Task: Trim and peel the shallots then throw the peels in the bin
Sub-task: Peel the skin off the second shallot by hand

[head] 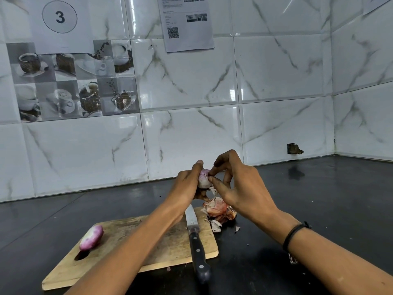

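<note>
From the head view, our left hand is raised above the far end of the cutting board, its grip clenched round a pale purple shallot. Our right hand meets it from the other side, thumb and forefinger pinching at the skin near the top of the bulb. A strip of loose skin hangs under the shallot, so we judge the peeling to be partly done.

A peeled shallot lies at the board's left end, just beside the handle slot. The knife rests along the board's right side, with its black handle jutting past the near edge. The peels are heaped at the board's far right corner and spill onto the dark desk. We see no bin.

What could go wrong from here:
- The bared flesh looks smooth, so a hard tug on the skin could pull the bulb out of the left grip.
- Our left forearm passes close by the knife, and lowering it carelessly could knock the overhanging handle.
- Scraps already lie scattered beyond the heap, and more may fall there and be missed when we gather them for the bin.
</note>
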